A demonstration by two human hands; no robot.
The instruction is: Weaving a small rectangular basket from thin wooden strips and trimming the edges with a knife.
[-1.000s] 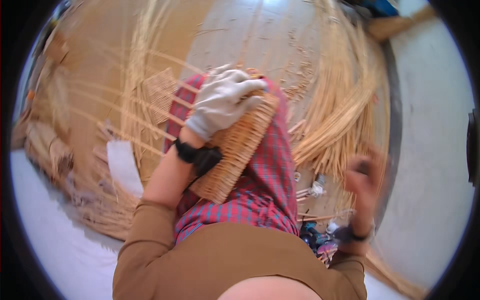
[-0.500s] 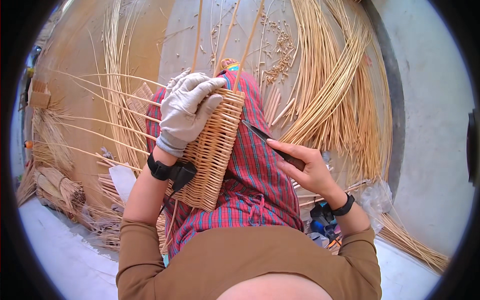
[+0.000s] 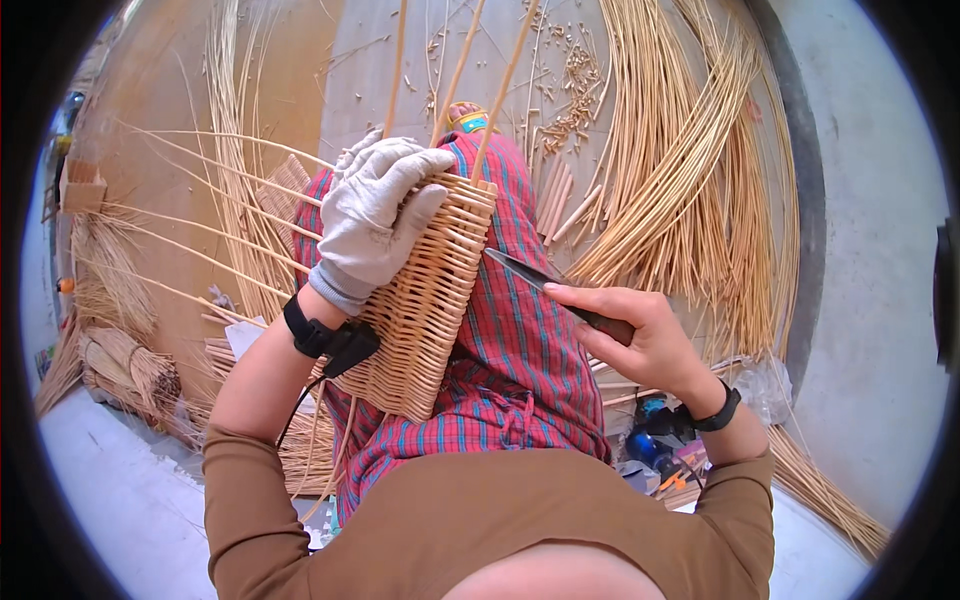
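A rectangular woven wicker panel lies tilted across my lap, with long rods sticking out from its far edge and left side. Gloved in white, my left hand is closed over the panel's upper left part, fingers curled on its far edge. Bare, my right hand grips a knife by its dark handle. The narrow, pointed blade aims up and left, its tip close to the panel's right edge. Whether the tip touches the weave I cannot tell.
Long bundles of willow rods spread over the floor at the far right. Short offcuts are scattered beyond my knees. A tied bundle lies at the left. A pale wall rises at the right. Blue and black tools sit beside my right hip.
My right hand and the knife have shifted slightly right and down in the view. The panel stays in my left hand, and the left elbow has swung a little outward.
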